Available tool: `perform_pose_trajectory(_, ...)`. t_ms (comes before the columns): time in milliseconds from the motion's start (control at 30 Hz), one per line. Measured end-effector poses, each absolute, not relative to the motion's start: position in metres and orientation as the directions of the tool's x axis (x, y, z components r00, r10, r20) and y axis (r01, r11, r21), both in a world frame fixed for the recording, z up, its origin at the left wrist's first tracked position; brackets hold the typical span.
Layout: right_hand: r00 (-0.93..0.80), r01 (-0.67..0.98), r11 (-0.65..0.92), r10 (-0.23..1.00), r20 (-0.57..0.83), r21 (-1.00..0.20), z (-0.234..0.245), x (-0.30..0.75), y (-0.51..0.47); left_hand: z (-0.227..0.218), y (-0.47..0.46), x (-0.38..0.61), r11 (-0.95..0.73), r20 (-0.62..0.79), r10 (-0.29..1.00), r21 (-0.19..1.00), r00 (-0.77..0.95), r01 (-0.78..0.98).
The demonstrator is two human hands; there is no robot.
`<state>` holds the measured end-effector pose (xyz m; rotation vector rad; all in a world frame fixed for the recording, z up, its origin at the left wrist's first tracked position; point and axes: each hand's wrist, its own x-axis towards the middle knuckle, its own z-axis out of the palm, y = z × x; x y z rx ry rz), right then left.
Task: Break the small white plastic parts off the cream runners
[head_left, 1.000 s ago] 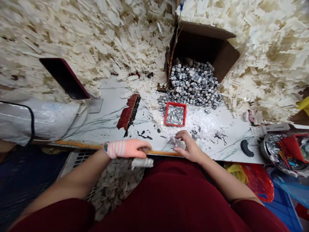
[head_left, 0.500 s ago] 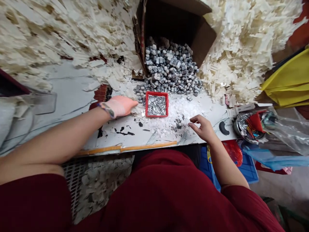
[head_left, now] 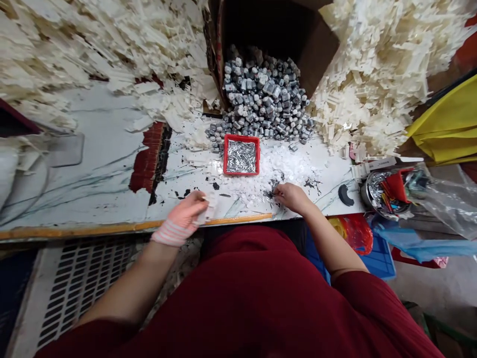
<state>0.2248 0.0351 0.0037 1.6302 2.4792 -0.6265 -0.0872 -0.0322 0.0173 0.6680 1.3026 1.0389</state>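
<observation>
My left hand (head_left: 186, 215), in a pink glove with a striped cuff, is closed on a white plastic part (head_left: 207, 208) above the table's front edge. My bare right hand (head_left: 292, 196) has its fingertips pinched together at the small metal pins (head_left: 267, 197); whatever is between them is too small to make out. Around those pins are scattered small translucent white pieces (head_left: 244, 191). Between and beyond my hands stands a red tray (head_left: 225, 171) filled with loose metal pins.
A cardboard box (head_left: 320, 59) lies open at the back, small grey motors (head_left: 268, 99) spilling from it. White plastic parts are heaped left (head_left: 149, 40) and right (head_left: 376, 74). A black curved piece (head_left: 346, 195) and a metal bowl (head_left: 367, 199) of oddments sit at the right.
My left hand has come back from beside the red tray to the table's front edge, now with a white plastic part. My right hand has moved left and its fingers have closed.
</observation>
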Motion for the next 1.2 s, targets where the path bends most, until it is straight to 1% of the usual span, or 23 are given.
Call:
perform_pose_trajectory(100,-0.383,0.914,0.307,0.868,-0.317,-0.264,-0.003,0.222,0.027,0.009,-0.035,-0.064,0.511,-0.505,0.854,0.766,0.127,-0.389)
perform_pose_trajectory(200,-0.346,0.926,0.266,0.881,-0.324,-0.266,-0.010,0.214,0.021,0.003,-0.031,-0.052,0.542,-0.498,0.839,0.735,0.217,-0.408)
perform_pose_trajectory(333,-0.322,0.938,0.246,0.879,-0.351,-0.243,-0.018,0.201,0.022,-0.003,-0.026,-0.040,0.570,-0.504,0.822,0.730,0.266,-0.377)
perform_pose_trajectory(467,-0.331,0.940,0.263,0.854,-0.401,-0.215,-0.020,0.195,0.028,-0.011,-0.025,-0.030,0.592,-0.503,0.806,0.710,0.314,-0.383)
perform_pose_trajectory(533,-0.345,0.937,0.274,0.833,-0.432,-0.218,-0.019,0.194,0.031,-0.015,-0.024,-0.024,0.591,-0.496,0.806,0.707,0.324,-0.388)
perform_pose_trajectory(600,-0.375,0.924,0.289,0.809,-0.453,-0.249,-0.018,0.196,0.033,-0.018,-0.023,-0.019,0.583,-0.491,0.812,0.713,0.316,-0.390)
perform_pose_trajectory(667,-0.409,0.903,0.291,0.808,-0.424,-0.316,-0.018,0.201,0.034,-0.020,-0.022,-0.012,0.573,-0.487,0.819,0.725,0.304,-0.382)
perform_pose_trajectory(700,-0.410,0.890,0.269,0.825,-0.389,-0.367,-0.017,0.204,0.034,-0.021,-0.021,-0.009,0.567,-0.486,0.823,0.735,0.296,-0.371)
perform_pose_trajectory(767,-0.347,0.841,0.155,0.890,-0.296,-0.518,-0.013,0.210,0.033,-0.020,-0.019,-0.003,0.550,-0.483,0.834,0.763,0.266,-0.340)
perform_pose_trajectory(800,-0.296,0.783,0.078,0.919,-0.260,-0.618,-0.011,0.211,0.032,-0.019,-0.019,0.000,0.540,-0.480,0.841,0.779,0.252,-0.318)
perform_pose_trajectory(867,-0.237,0.596,-0.045,0.944,-0.229,-0.802,-0.005,0.210,0.027,-0.017,-0.018,0.006,0.520,-0.471,0.852,0.813,0.229,-0.261)
perform_pose_trajectory(900,-0.240,0.500,-0.071,0.946,-0.217,-0.863,-0.003,0.207,0.024,-0.016,-0.018,0.009,0.506,-0.463,0.859,0.832,0.219,-0.227)
perform_pose_trajectory(933,-0.257,0.431,-0.072,0.946,-0.199,-0.900,0.000,0.202,0.021,-0.015,-0.018,0.011,0.487,-0.450,0.869,0.852,0.206,-0.191)
perform_pose_trajectory(967,-0.275,0.400,-0.055,0.945,-0.177,-0.915,0.001,0.197,0.018,-0.014,-0.018,0.013,0.468,-0.438,0.879,0.870,0.190,-0.156)
perform_pose_trajectory(1033,-0.287,0.440,0.019,0.950,-0.120,-0.898,0.003,0.186,0.013,-0.013,-0.018,0.015,0.435,-0.416,0.895,0.894,0.159,-0.109)
perform_pose_trajectory(1100,-0.297,0.536,0.107,0.952,-0.068,-0.837,0.002,0.179,0.011,-0.012,-0.019,0.015,0.418,-0.402,0.903,0.904,0.149,-0.093)
perform_pose_trajectory(1200,-0.319,0.655,0.181,0.946,-0.052,-0.733,0.003,0.173,0.010,-0.011,-0.019,0.013,0.413,-0.396,0.906,0.905,0.150,-0.101)
